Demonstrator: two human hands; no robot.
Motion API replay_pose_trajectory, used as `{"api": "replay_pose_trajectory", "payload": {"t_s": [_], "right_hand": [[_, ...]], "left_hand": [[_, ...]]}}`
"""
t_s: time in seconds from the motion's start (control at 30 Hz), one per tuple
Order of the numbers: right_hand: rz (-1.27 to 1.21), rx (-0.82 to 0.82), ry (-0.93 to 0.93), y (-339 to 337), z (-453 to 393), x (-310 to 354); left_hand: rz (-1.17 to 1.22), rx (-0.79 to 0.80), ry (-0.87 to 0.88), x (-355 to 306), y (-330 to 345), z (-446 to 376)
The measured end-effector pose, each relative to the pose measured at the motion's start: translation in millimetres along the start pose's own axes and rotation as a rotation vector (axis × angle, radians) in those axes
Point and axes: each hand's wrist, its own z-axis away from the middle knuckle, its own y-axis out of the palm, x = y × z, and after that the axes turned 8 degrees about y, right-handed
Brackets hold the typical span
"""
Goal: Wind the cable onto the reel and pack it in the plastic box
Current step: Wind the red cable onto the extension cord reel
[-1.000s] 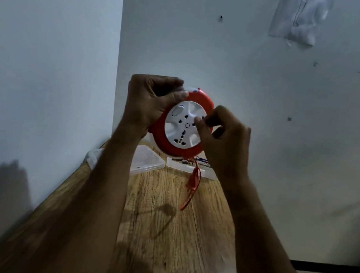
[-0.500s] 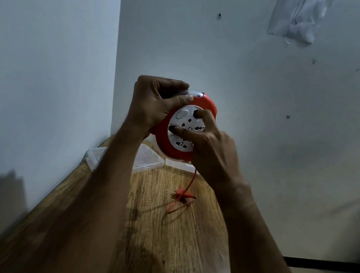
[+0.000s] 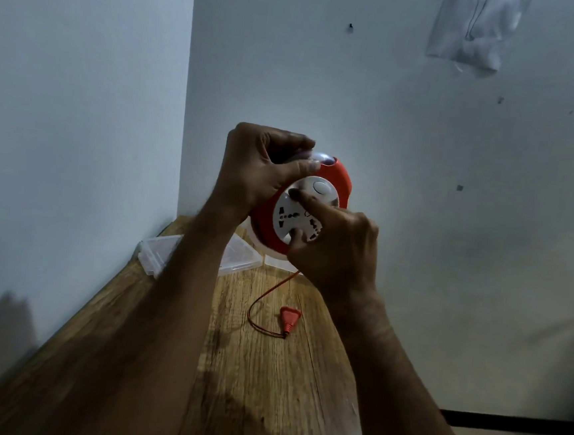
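Above the far end of the wooden table (image 3: 265, 371) you hold the red reel (image 3: 342, 184) up in the air, face toward you. Your left hand (image 3: 258, 169) grips its top-left rim, thumb lying over the edge. Your right hand (image 3: 336, 253) has its index finger (image 3: 309, 202) and thumb planted on the white socket disc (image 3: 287, 214), other fingers curled; it turns the disc, not pinching anything.

Change since a second ago: the disc has rotated, its round button (image 3: 320, 187) now sits at the top where it was upper left before. The right hand went from a pinch at the disc's right edge to two fingers pressed on its face. The red cable (image 3: 265, 295) hung as a bunched loop under the reel then; now it runs out straight from below the reel, curves on the table and ends at the plug (image 3: 290, 316), which lies flat near the middle of the table.

My read: winding is underway and only a short tail is left out. A few more turns should pull the plug up to the reel.

Plastic box (image 3: 240, 255) lies open on the far-left corner of the table, behind your left forearm, partly hidden. Nothing packed yet; the reel is just above and right of it.
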Motion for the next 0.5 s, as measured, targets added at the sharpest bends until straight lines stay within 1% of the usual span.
{"api": "replay_pose_trajectory", "payload": {"t_s": [0.17, 0.5], "right_hand": [[-0.063, -0.012, 0.031, 0.9, -0.5, 4.2], [-0.085, -0.008, 0.036, 3.3, 0.4, 7.0]], "left_hand": [[-0.009, 0.001, 0.024, -0.9, -2.0, -0.3], [0.019, 0.036, 0.025, 4.1, -6.5, -0.6]]}}
